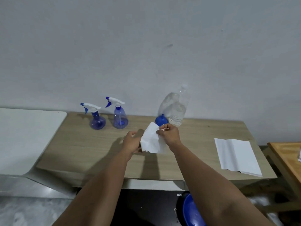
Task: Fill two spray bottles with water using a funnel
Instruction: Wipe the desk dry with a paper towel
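Two blue see-through spray bottles stand at the back of the wooden table [91, 144], a round one [97, 121] on the left and a taller one [120, 119] to its right, both with white trigger heads on. A blue funnel [161, 120] lies beside two clear water bottles [176, 106] further right. Above the table's middle, my left hand [132, 141] and my right hand [169, 133] both hold a crumpled white tissue [151, 141]. The right pinches its top edge and the left grips its lower left side.
A folded white paper sheet [236, 155] lies at the table's right. A white surface [24, 136] adjoins the table on the left. An orange wooden table [288, 159] stands at the far right. A blue basin [192, 211] sits on the floor below.
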Demonstrator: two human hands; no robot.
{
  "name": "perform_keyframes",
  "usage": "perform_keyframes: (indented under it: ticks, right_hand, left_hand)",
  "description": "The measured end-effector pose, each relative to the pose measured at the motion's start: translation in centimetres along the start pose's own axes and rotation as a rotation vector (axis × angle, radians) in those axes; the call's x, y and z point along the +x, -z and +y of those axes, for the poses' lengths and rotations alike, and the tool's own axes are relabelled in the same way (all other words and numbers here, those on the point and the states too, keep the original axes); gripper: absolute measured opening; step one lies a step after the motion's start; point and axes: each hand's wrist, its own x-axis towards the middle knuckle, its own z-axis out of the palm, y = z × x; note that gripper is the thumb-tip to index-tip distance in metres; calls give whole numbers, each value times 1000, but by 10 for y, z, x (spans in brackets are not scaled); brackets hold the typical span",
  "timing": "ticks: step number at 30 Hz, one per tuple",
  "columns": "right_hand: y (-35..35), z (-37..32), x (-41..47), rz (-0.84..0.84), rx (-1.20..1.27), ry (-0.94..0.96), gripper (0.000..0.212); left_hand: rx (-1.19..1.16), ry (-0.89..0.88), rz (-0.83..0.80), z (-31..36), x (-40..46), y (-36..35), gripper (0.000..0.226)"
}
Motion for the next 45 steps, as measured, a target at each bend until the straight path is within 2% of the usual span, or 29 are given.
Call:
perform_keyframes:
  ticks: [4,9,17,23,26,29,32,34,37,39,42,43,45]
  right_hand:
    - [-54,-11,-12,37,-50,8,23]
    - [-117,-21,-21,38,-64,20,30]
    - [-171,-28,-35,46,-117,-8,22]
    - [-191,-30,-44,-33,-60,-55,17]
    - [-196,-30,-46,-105,-20,-85,22]
    - [-199,-41,-47,-180,-13,-98,30]
    - [-200,-52,-46,-179,-71,-95,32]
    - [-199,-54,-45,-156,-116,-102,30]
    - [-194,-50,-43,-74,-135,-95,27]
    - [-189,-44,-41,-2,-118,-94,28]
    - [-186,-34,-37,65,-86,-108,33]
    - [-187,-30,-36,76,-72,-119,34]
    - [-191,-24,-35,81,-47,-150,34]
  left_hand:
    - [-7,49,-172,-4,7,42,63]
    - [24,-9,-203,-7,15,86,79]
    - [-30,-44,-80,-18,32,151,48]
    - [-37,-59,-87,-18,42,179,41]
    - [-11,-107,-96,-19,47,179,48]
    - [-180,3,-194,-20,49,177,43]
    - [-296,153,-289,-26,55,178,45]
    - [-336,194,-272,-29,58,176,41]
    - [-281,101,-146,-26,56,174,33]
    - [-156,13,-70,-27,56,178,42]
    - [11,-104,-27,-32,59,190,91]
    - [44,-146,-35,-33,59,193,101]
    - [107,-238,-51,-35,59,195,99]
